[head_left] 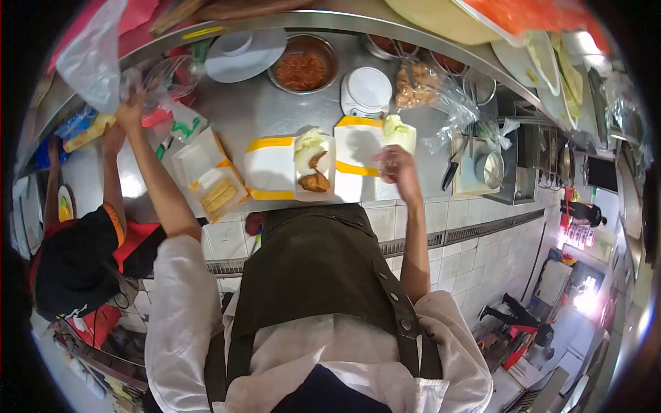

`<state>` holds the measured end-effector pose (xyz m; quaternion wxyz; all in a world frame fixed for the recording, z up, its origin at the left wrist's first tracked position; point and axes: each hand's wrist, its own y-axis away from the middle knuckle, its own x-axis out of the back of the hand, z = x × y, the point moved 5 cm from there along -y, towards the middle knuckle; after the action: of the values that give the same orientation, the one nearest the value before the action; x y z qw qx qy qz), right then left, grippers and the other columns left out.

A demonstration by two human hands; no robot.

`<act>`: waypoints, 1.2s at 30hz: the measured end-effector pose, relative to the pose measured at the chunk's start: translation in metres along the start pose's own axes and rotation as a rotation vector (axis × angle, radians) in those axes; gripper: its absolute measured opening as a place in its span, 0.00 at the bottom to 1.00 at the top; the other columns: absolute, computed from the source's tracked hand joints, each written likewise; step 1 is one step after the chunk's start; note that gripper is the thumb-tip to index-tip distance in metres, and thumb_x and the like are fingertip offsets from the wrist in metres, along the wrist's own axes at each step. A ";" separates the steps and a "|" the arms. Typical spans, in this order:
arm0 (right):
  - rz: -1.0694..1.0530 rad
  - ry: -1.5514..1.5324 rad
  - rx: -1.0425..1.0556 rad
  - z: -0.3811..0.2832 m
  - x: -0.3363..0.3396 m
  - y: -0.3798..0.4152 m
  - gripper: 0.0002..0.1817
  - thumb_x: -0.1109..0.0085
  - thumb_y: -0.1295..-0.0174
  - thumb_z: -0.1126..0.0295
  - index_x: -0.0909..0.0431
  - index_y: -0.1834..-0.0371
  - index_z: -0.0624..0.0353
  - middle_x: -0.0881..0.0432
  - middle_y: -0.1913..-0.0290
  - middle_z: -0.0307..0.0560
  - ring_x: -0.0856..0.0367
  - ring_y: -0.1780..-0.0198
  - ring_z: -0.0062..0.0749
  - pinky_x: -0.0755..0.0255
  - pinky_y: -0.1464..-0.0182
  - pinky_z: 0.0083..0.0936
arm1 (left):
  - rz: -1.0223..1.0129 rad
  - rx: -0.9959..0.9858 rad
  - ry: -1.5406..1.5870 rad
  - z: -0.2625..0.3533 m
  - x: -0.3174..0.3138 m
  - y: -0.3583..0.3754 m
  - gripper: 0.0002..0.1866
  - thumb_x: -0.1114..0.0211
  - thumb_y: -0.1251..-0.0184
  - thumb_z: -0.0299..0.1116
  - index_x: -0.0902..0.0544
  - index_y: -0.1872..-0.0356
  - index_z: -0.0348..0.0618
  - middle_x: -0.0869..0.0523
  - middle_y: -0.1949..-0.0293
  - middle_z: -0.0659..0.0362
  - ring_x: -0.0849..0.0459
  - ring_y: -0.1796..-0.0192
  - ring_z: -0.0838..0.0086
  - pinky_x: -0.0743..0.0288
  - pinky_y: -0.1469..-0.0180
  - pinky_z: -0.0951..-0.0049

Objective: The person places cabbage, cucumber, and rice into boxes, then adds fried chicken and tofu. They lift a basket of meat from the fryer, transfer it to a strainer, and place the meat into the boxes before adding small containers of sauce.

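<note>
My right hand point(403, 168) is closed on a small clear plastic cup point(389, 162), over the front of an open takeaway box point(358, 146) with yellow edges and lettuce point(399, 129) in it. My left hand point(131, 113) reaches to the far left, against a hanging translucent plastic bag point(96, 65); its fingers are blurred and partly hidden. Between my hands, a second open box point(270, 165) contains fried chicken point(315, 182) and lettuce point(308, 142). A third box point(196, 155) holds yellow rolls point(220, 196) under a clear cover.
Behind the boxes are a steel bowl of red food point(301, 72), a white scale point(367, 91) and a bag of fried pieces point(418, 86). A knife point(451, 170) lies beside a cutting board with a pot point(490, 169). Overhead runs a shelf edge point(330, 22). A co-worker point(76, 268) works at left.
</note>
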<state>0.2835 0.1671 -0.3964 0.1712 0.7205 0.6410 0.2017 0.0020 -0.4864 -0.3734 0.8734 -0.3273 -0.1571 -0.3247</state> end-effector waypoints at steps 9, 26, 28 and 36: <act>0.627 1.190 0.376 0.078 0.258 -0.077 0.18 0.45 0.33 0.61 0.20 0.51 0.66 0.18 0.65 0.45 0.25 0.75 0.22 0.27 0.71 0.22 | -0.047 1.050 0.784 0.068 0.003 0.432 0.14 0.50 0.31 0.47 0.24 0.58 0.49 0.26 0.66 0.66 0.29 0.70 0.76 0.34 0.70 0.74; -0.244 0.239 0.054 -0.070 0.161 -0.292 0.13 0.55 0.28 0.67 0.25 0.52 0.62 0.16 0.59 0.47 0.15 0.59 0.34 0.20 0.60 0.26 | 0.183 1.390 0.617 0.191 0.133 0.772 0.13 0.47 0.34 0.41 0.22 0.54 0.52 0.26 0.66 0.66 0.32 0.74 0.81 0.35 0.72 0.79; -0.156 0.422 0.163 -0.084 0.176 -0.293 0.12 0.57 0.31 0.71 0.24 0.53 0.64 0.16 0.59 0.48 0.15 0.58 0.38 0.20 0.59 0.30 | 0.258 1.503 0.582 0.179 0.142 0.817 0.14 0.47 0.35 0.44 0.23 0.53 0.53 0.24 0.66 0.65 0.30 0.74 0.79 0.34 0.72 0.77; 0.243 1.294 1.193 -0.141 0.200 -0.244 0.14 0.42 0.44 0.72 0.24 0.56 0.69 0.16 0.58 0.64 0.16 0.58 0.59 0.22 0.56 0.48 | 0.206 1.527 0.629 0.185 0.110 0.808 0.19 0.46 0.38 0.50 0.30 0.52 0.51 0.21 0.61 0.58 0.19 0.66 0.66 0.27 0.67 0.66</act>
<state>0.0219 0.3936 -0.3840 -0.6512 0.4975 0.5297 0.2187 0.6131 0.0516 -0.5625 0.8837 0.4484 -0.0520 -0.1234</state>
